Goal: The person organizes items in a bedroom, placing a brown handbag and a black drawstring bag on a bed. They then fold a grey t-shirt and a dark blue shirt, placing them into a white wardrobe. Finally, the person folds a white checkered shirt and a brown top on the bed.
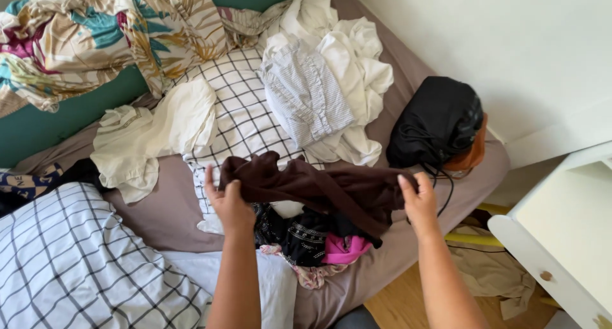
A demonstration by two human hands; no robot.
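Note:
My left hand (227,201) and my right hand (419,199) each grip one end of a dark brown garment (319,187), stretched between them above the bed. Under it lies a small heap of clothes: a black patterned piece (299,233), a pink one (344,249) and a pale flowered one (309,275). They rest on the mauve bed sheet (159,211).
A checked white cloth (239,115), a cream garment (150,138), a striped shirt (306,93) and white clothes (354,61) lie further up the bed. A black bag (437,122) sits at the bed's corner. A white drawer unit (561,240) stands at right, a floral duvet (95,36) at top left.

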